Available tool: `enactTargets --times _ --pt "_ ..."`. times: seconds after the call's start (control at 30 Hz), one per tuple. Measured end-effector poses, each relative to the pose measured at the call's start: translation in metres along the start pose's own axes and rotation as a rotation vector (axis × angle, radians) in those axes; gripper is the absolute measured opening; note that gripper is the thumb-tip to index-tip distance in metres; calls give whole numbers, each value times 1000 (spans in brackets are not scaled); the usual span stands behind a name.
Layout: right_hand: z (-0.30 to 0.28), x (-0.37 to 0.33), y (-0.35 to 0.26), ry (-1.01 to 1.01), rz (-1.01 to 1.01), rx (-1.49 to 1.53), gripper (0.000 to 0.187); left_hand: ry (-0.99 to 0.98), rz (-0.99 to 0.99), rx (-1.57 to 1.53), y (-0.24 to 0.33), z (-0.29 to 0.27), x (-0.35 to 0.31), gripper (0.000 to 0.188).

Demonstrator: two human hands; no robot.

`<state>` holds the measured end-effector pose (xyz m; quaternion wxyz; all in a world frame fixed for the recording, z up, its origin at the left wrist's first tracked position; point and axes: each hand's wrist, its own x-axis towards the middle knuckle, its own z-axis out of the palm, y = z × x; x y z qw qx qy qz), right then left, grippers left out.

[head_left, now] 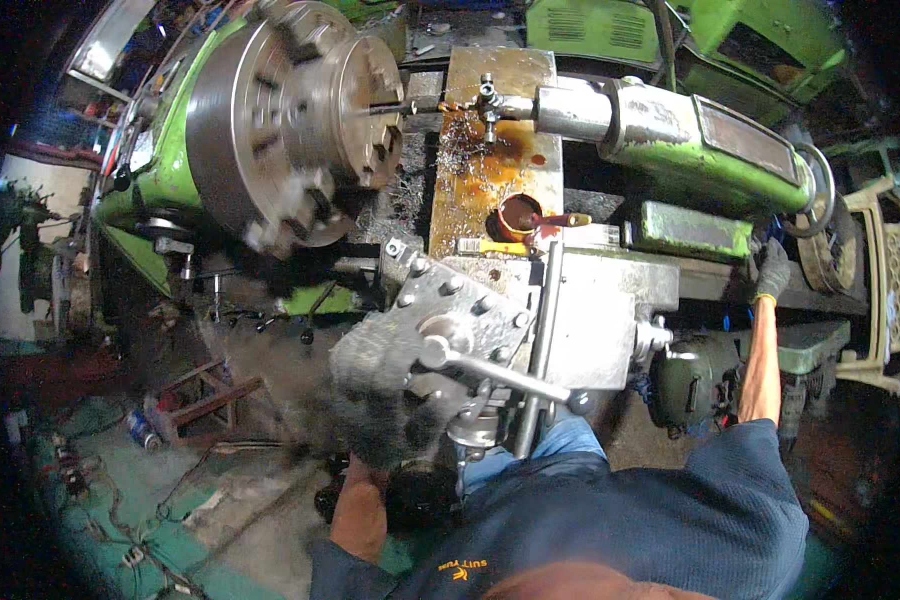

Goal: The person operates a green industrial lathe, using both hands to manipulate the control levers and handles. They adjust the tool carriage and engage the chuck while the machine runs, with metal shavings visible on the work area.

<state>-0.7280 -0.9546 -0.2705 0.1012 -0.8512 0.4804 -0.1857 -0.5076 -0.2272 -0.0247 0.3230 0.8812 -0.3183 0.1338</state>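
My left hand (390,385), in a grey glove, is smeared by motion beside the lathe's tool post (460,315); its fingers cannot be made out. Close by is the tool post's clamping lever (500,375). My right hand (770,270), gloved too, is stretched far right, just below the tailstock handwheel (820,190). Its fingers look curled, but what they hold, if anything, is hidden. The large chuck (305,125) at the left is blurred as if spinning. From the tailstock quill (572,113), a drill chuck (490,106) with a drill bit (455,106) points toward it.
Metal chips and oily liquid cover the plate (500,75) behind the tool post. On it stand a cup of dark liquid (518,214) and a yellow-handled brush (495,247). A metal frame (205,395) and a can (143,430) lie on the floor at left. A pale chair (875,290) stands at right.
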Motion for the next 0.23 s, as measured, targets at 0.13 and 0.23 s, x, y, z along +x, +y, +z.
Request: enactTargets --times 0.13,0.23 --pt "58 87 93 -35 -526 -325 43 -16 33 73 -2 12 12 33" --pt "99 72 55 110 -423 -61 40 -46 37 173 15 19 20 33"
